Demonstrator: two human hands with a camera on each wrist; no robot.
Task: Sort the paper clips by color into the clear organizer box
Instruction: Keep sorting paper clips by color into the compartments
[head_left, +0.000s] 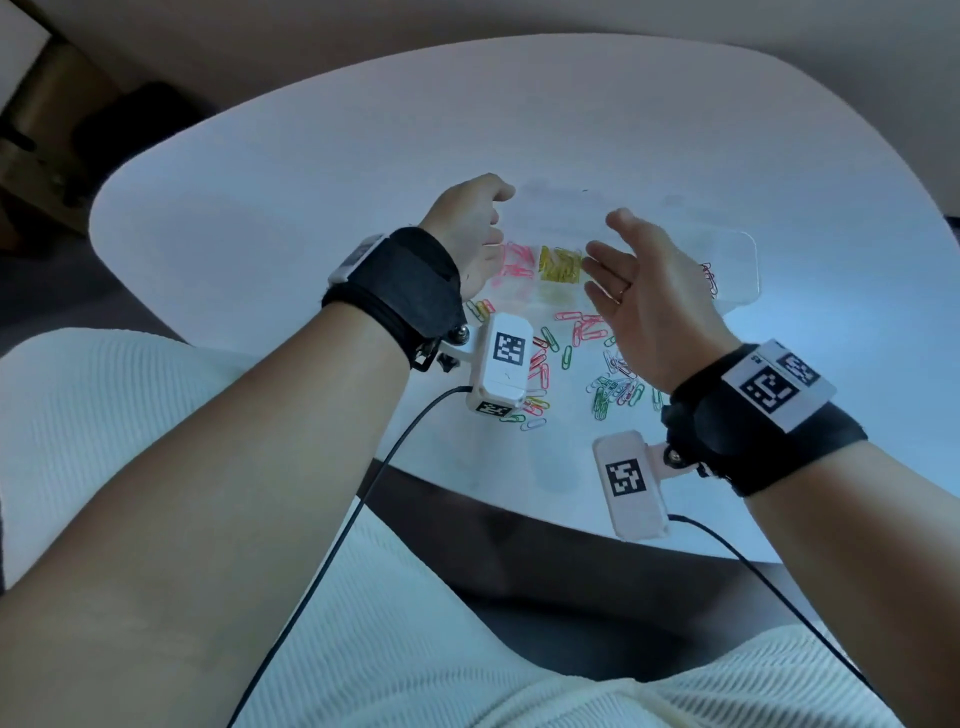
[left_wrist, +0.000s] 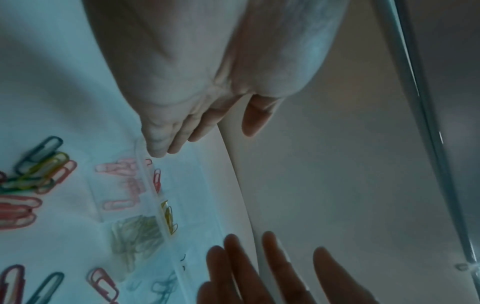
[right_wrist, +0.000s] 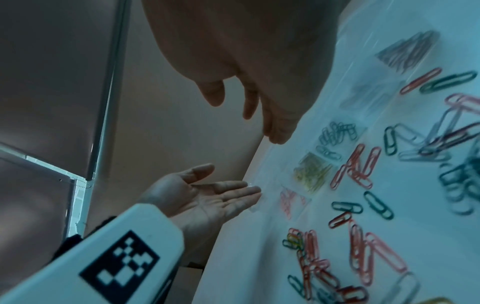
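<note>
The clear organizer box (head_left: 740, 270) lies on the white table, and its plastic looks blurred. Its compartments hold pink clips (head_left: 515, 260), yellow clips (head_left: 560, 264) and red clips (head_left: 709, 278). My left hand (head_left: 478, 218) is at the box's left end with straight fingers (right_wrist: 241, 191) touching its corner. My right hand (head_left: 623, 260) hovers over the middle of the box with flat, spread fingers (left_wrist: 272, 259) and holds nothing. Loose clips (head_left: 613, 382) of mixed colours lie in front of the box, under both wrists.
The white table (head_left: 311, 182) has a rounded near edge just behind the loose clips (right_wrist: 363, 257). Camera cables (head_left: 363, 499) run from both wrists across my lap. A dark chair (head_left: 130, 135) stands beyond the table at far left.
</note>
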